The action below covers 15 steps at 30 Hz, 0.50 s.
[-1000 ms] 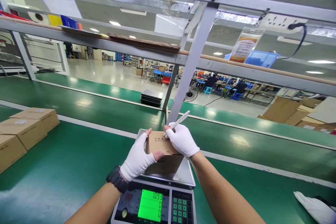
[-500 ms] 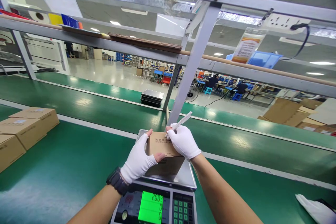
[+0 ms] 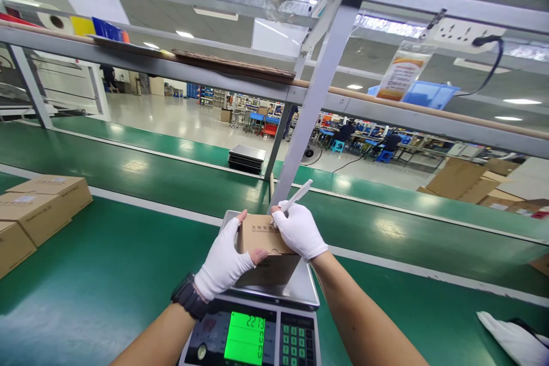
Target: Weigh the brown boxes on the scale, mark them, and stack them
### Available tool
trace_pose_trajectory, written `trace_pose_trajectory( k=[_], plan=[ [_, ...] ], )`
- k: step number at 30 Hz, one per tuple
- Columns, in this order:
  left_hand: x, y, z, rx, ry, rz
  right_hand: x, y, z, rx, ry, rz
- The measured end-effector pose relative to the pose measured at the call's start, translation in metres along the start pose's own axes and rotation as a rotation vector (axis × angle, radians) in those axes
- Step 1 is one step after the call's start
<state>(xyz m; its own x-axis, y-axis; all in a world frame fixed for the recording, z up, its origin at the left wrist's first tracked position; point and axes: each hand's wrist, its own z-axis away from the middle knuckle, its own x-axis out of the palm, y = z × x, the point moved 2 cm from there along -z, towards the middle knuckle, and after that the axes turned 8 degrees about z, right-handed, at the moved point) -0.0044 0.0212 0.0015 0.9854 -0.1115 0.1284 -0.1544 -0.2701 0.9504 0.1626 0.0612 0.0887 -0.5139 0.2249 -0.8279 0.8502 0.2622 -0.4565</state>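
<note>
A small brown cardboard box with dark print on its lid stands on the metal pan of a digital weighing scale. My left hand, in a white glove with bare fingertips, grips the box from its left side, thumb on the near top edge. In my gloved right hand is a white pen, slanting up to the right. Its lower tip is hidden by my fingers over the lid. The scale's green display is lit and shows digits.
More cardboard boxes sit on the green bench at the left. A white cloth-like item lies at the lower right. Behind the scale rises a metal post, and a flat scale-like device rests beyond it.
The top number on the scale display is higher than before. Both hands keep their hold on the box and the pen. The view has shifted slightly.
</note>
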Motion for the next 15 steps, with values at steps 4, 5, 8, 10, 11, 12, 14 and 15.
trace_pose_trajectory(
  k=[4, 5, 8, 10, 11, 12, 14, 15],
  plan=[
    [0.001, 0.001, -0.004, -0.007, -0.016, 0.018, 0.000, 0.007, -0.002, 0.016, 0.090, -0.007],
    [0.001, 0.001, -0.005, -0.003, -0.020, 0.017, -0.002, 0.010, -0.001, 0.023, 0.135, -0.027],
    [0.002, 0.001, 0.002, 0.079, 0.024, -0.066, -0.007, 0.014, 0.008, 0.037, 0.234, -0.181],
    [0.005, 0.003, 0.018, 0.232, 0.161, -0.238, -0.006, 0.008, 0.023, 0.051, 0.224, -0.310],
    [0.008, 0.005, 0.028, 0.328, 0.240, -0.352, -0.003, 0.003, 0.031, 0.063, 0.202, -0.375],
    [0.012, 0.007, 0.038, 0.420, 0.318, -0.469, 0.001, -0.002, 0.040, 0.074, 0.169, -0.439],
    [0.022, 0.011, 0.046, 0.546, 0.405, -0.660, 0.011, -0.009, 0.054, 0.074, 0.091, -0.563],
    [0.023, 0.013, 0.044, 0.568, 0.430, -0.718, 0.016, -0.009, 0.056, 0.056, 0.048, -0.616]
  ],
)
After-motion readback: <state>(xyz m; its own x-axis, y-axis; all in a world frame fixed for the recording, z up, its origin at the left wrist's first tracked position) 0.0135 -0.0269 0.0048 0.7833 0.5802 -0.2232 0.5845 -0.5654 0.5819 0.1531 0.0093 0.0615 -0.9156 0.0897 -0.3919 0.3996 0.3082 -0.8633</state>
